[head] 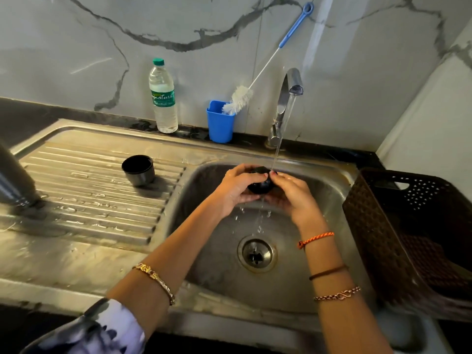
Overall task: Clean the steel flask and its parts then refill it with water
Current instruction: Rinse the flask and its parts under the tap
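Both hands hold the black stopper (261,184) over the sink (301,272), under the tap stream: left hand (236,186) and right hand (290,191) curl around it from opposite sides, equally near.

Both hands, left (236,186) and right (291,191), grip a black stopper (261,183) under the running tap (293,83). A black cup (138,170) stands on the drainboard (97,200).

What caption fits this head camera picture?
Both hands rinse a black flask stopper under the running tap.
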